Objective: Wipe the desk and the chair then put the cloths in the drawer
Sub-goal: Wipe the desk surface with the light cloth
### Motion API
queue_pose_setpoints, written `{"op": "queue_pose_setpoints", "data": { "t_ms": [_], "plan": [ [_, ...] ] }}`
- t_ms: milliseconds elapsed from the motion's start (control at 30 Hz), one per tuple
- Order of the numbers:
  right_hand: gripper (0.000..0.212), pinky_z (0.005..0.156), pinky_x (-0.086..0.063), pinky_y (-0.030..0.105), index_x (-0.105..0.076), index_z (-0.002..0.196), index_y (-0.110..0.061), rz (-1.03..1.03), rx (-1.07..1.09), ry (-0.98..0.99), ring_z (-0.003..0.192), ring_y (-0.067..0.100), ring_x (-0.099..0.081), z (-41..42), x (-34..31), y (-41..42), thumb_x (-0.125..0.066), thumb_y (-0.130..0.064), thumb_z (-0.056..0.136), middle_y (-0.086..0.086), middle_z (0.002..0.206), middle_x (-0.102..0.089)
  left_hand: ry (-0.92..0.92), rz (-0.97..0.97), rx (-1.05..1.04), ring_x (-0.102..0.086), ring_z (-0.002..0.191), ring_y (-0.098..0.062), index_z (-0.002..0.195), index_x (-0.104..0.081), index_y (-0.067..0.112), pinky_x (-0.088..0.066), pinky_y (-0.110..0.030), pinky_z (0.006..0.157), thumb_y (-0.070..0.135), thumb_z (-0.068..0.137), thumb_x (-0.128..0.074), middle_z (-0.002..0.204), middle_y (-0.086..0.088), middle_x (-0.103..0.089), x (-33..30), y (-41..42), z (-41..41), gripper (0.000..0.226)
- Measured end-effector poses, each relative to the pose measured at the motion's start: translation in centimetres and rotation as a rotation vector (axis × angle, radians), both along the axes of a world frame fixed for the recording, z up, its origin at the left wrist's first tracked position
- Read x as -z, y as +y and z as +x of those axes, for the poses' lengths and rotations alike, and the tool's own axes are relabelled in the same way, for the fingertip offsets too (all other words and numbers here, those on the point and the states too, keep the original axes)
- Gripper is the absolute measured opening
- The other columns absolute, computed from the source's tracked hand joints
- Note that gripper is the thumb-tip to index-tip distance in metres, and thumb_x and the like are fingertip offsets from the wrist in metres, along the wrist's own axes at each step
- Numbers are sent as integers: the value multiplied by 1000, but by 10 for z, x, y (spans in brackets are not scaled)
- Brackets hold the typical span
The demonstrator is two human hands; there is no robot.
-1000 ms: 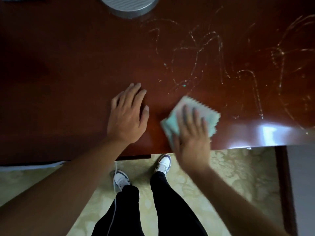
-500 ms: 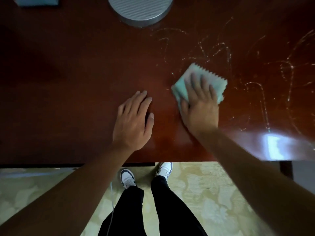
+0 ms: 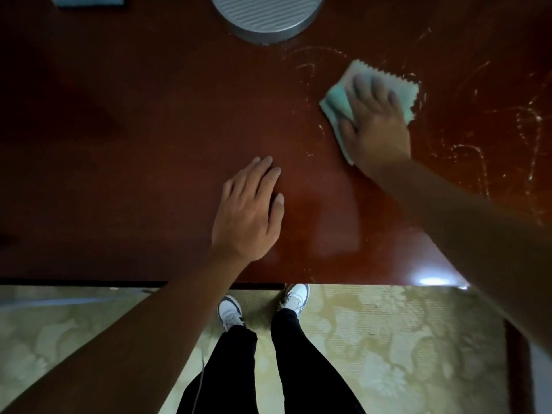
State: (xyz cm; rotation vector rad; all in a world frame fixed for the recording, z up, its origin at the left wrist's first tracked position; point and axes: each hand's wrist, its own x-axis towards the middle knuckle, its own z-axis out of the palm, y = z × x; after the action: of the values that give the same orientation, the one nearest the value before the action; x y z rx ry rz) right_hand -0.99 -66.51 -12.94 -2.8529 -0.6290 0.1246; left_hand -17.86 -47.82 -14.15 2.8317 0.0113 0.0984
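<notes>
A dark red wooden desk (image 3: 134, 144) fills the upper part of the view, with pale streaks across its right side. My right hand (image 3: 375, 127) presses flat on a light green cloth (image 3: 337, 103) with a zigzag edge, at the desk's right. The cloth lies on the desk under my palm and fingers. My left hand (image 3: 249, 212) rests flat on the desk near its front edge, fingers together, holding nothing. A second blue cloth (image 3: 89, 0) lies at the far left, cut off by the frame.
A round ribbed grey base (image 3: 265, 16) stands at the back middle of the desk. Below the desk's front edge is patterned beige carpet (image 3: 388, 354), with my legs and white shoes (image 3: 230, 312). A dark desk leg (image 3: 515, 363) runs down at the right.
My right hand has pushed the green cloth from the front edge away and to the right across the streaks. My left hand has stayed flat in place.
</notes>
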Motion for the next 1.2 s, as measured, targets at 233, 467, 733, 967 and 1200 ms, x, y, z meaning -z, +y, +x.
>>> {"op": "queue_pose_setpoints", "data": {
  "t_ms": [233,467,733,967,1200],
  "plan": [
    [57,115,-26,55,-39,149,-18,75,-294,78,149,31,-19,-192,2,-16,-49,-40,98,5,159,-28,-7,-29,-15,-38,140,-26,136,-51,5,-33,-43,110,25,98,-37,147,-12,-47,-5,-1,0,45],
    [52,114,-28,52,-50,141,-11,133,-366,104,142,36,-33,-133,-7,-34,-42,-39,98,10,150,-43,-22,-19,-17,-39,140,-25,135,-52,6,-33,-41,109,27,98,-40,146,-11,-48,-2,-1,1,44],
    [54,118,-17,55,-36,150,-12,36,-148,-9,148,36,-18,-71,2,14,-42,-36,102,10,158,-30,-44,-35,-19,-39,140,-25,135,-52,5,-33,-40,110,25,97,-41,145,-11,-49,-1,0,0,44],
    [55,117,-23,53,-36,149,-22,58,-418,109,150,25,-17,-202,3,-14,-44,-44,100,2,160,-26,-23,-55,-25,-38,140,-26,136,-51,4,-31,-42,111,26,98,-39,146,-13,-48,-4,0,0,46],
    [53,119,-17,52,-37,148,-12,49,-78,10,148,33,-20,-63,4,13,-41,-35,101,10,156,-33,-44,-58,-26,-40,139,-26,135,-52,4,-34,-41,110,27,99,-39,144,-13,-49,-1,0,0,45]
  ]
}}
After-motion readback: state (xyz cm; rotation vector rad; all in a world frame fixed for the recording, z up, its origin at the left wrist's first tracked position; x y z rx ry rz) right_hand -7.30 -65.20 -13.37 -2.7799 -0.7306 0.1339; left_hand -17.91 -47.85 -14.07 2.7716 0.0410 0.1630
